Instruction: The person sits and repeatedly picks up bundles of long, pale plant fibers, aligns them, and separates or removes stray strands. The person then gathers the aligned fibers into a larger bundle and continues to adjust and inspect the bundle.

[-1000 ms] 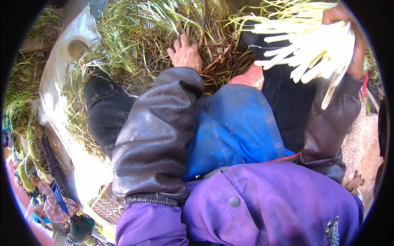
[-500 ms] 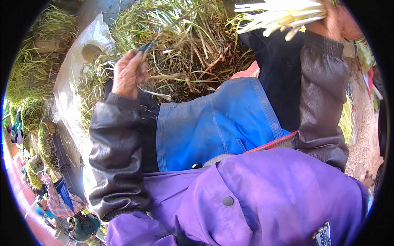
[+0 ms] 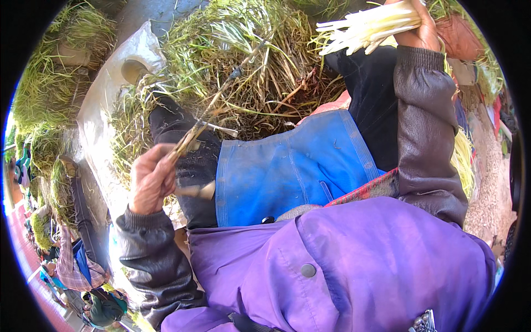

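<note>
My left hand (image 3: 152, 180) is closed round a long, dry brownish stalk (image 3: 215, 97), which slants up to the right across the lower leg and over a heap of green grassy plants (image 3: 249, 50) with brown roots and withered strands. My right hand (image 3: 420, 27), at the top right, grips a bundle of long white, trimmed stalks (image 3: 365, 27), held flat with their ends pointing left. A blue cloth (image 3: 293, 166) lies across my lap, below the heap, between my dark-trousered legs.
A plastic sheet (image 3: 97, 110) runs along the left of the heap, with more green plant piles (image 3: 47, 88) beyond. A co-worker in a checked shirt (image 3: 72, 265) is at the lower left. Reddish sacking (image 3: 462, 39) and pale stalks lie at the right.
My left hand has left the heap, closed on the stalk and drawn it down and left toward my body. My right hand has raised the white bundle and shifted slightly left.
</note>
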The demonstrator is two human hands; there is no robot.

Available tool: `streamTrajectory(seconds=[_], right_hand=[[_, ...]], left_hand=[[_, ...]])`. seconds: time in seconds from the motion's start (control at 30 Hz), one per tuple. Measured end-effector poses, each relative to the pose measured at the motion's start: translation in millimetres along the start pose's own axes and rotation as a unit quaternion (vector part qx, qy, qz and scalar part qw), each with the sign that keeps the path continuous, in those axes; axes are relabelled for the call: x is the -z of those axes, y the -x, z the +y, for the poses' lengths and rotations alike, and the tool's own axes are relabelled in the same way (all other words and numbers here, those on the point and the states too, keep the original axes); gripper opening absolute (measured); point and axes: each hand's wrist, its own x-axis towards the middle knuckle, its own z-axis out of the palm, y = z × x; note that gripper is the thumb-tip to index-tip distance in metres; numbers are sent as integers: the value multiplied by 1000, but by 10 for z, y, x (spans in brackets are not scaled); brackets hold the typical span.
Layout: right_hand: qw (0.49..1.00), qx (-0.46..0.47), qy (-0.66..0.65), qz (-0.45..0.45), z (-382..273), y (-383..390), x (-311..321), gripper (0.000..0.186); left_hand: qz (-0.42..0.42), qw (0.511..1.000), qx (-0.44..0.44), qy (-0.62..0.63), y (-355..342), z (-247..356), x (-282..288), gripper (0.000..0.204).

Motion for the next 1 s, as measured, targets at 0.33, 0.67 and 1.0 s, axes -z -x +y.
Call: streamTrajectory(seconds=[0.33,0.67,1.0], right_hand=[[996,3,-81,35,-108,154,-150,11],[988,96,-71,100,-200,412,-276,17],[986,110,-94,83,-96,391,-221,27]], left_hand=[[136,972,-136,-132,-688,944,-138,27],[-189,825,-445,-291,-2463,2231,-2288,49],[-60,885,-393,-241,-2191,1534,-1481,25]])
